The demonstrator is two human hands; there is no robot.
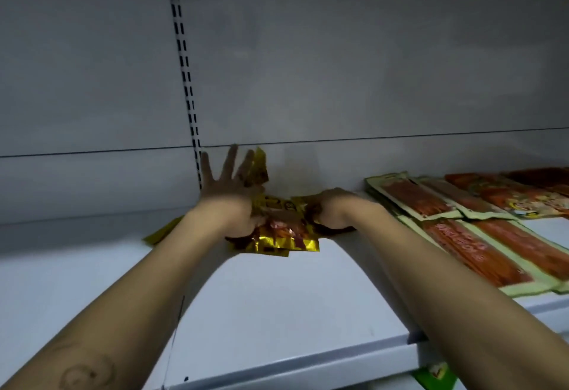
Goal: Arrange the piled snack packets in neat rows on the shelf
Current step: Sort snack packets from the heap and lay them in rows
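The left hand (pixel 228 188) has its fingers (pixel 230 162) fanned out straight, an upright gold packet (pixel 259 168) leaning at their far side; the right hand (pixel 334 208) curls down onto the pile of gold packets (pixel 277 237) lying between both wrists on the shelf (pixel 277 312). Just right of that hand, green-edged packets (pixel 462 235) lie flat in overlapping rows

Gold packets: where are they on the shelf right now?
In the head view, the gold packets lie piled mid-shelf near the back wall, between the left hand and right hand, left of the orange packets.
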